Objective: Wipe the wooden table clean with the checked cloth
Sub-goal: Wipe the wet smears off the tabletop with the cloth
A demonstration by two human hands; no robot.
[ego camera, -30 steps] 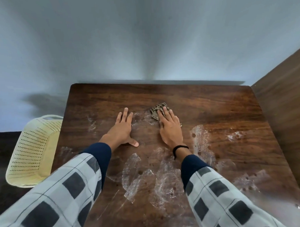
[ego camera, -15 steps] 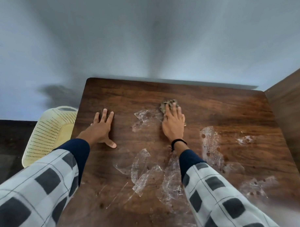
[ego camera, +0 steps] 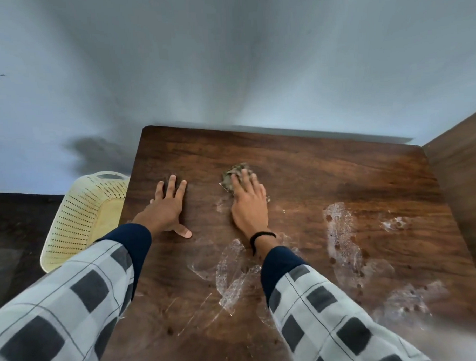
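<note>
A dark wooden table [ego camera: 325, 172] fills the middle of the view, with white wet smears and small brown specks [ego camera: 341, 238] across its near and right parts. My right hand [ego camera: 250, 204] lies flat on a crumpled checked cloth [ego camera: 232, 173], pressing it onto the table; only the cloth's far edge shows beyond my fingers. My left hand [ego camera: 167, 207] rests flat on the wood near the left edge, fingers spread, holding nothing. A black band circles my right wrist.
A pale yellow perforated plastic basket [ego camera: 81, 221] stands on the dark floor just left of the table. A wooden panel [ego camera: 463, 172] rises along the table's right side. A pale blue wall stands behind the far edge.
My right hand has slid the cloth towards the far edge, and the smear just left of it is mostly gone. My left hand has shifted towards the table's left edge.
</note>
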